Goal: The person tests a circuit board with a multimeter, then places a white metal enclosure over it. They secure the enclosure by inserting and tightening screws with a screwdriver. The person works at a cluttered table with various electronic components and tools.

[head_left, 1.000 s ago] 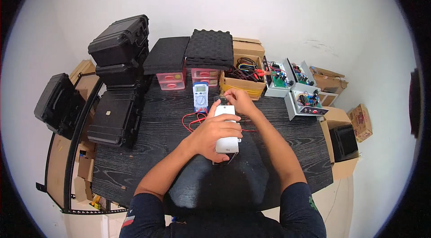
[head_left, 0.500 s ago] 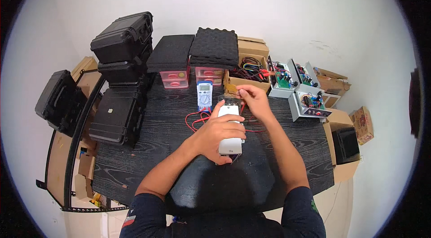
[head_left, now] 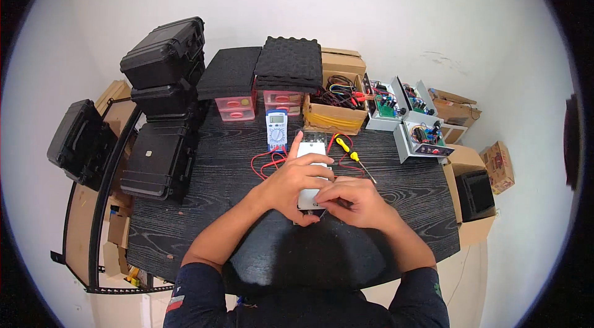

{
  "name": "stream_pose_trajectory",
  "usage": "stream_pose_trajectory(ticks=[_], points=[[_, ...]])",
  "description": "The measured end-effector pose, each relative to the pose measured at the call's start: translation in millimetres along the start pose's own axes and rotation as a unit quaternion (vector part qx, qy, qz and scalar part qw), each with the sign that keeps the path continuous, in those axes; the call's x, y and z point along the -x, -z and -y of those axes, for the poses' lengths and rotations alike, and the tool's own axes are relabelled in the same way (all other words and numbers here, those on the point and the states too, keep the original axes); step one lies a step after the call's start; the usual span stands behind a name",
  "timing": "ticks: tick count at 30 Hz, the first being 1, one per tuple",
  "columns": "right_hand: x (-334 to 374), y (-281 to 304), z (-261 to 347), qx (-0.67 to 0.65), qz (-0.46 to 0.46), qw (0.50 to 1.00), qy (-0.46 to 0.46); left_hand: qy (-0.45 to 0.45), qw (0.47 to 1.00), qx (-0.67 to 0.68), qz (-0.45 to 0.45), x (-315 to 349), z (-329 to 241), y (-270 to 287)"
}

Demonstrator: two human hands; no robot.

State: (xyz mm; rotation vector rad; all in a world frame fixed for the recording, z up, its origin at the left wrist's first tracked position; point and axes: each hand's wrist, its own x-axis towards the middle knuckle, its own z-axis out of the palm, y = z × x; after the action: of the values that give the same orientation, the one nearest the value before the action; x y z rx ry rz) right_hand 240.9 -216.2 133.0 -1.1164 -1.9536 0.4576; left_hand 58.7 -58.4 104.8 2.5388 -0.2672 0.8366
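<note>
My left hand [head_left: 297, 183] is wrapped over a white metal box [head_left: 312, 155] with a dark, clear-covered far end, its thumb at the near edge. Thumb and fingertips of my right hand [head_left: 352, 200] are pinched together at the box's near right corner. Anything small between them is too hidden to name. To the right of the box lies a yellow-and-black screwdriver [head_left: 352, 154], its shaft pointing toward me. A blue-and-white multimeter [head_left: 277, 131] lies beyond my left hand, with red leads [head_left: 263, 164] curling beside the box.
Black hard cases [head_left: 162, 158] stand stacked at the left. Pink drawer units [head_left: 237, 109] topped with black foam [head_left: 289, 62] stand at the back, beside a cardboard box of cables [head_left: 334, 119]. Opened electronic units [head_left: 427, 142] sit at the back right of the dark table [head_left: 185, 235].
My right hand has moved from the box's far end toward me, to its near right corner. The screwdriver now shows on the table. My left hand stays on the box.
</note>
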Motion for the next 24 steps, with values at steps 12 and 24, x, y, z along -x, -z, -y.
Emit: stream_pose_trajectory(ticks=[12,24], points=[[2.7,-3.7,2.4,0.027,-0.013,0.999,0.032,0.012,1.000,0.023,0.004,-2.9,1.9,-6.2],[0.2,-0.9,13.4,0.121,-0.013,0.992,0.008,0.003,1.000,0.027,-0.004,-6.4,1.6,-9.1]])
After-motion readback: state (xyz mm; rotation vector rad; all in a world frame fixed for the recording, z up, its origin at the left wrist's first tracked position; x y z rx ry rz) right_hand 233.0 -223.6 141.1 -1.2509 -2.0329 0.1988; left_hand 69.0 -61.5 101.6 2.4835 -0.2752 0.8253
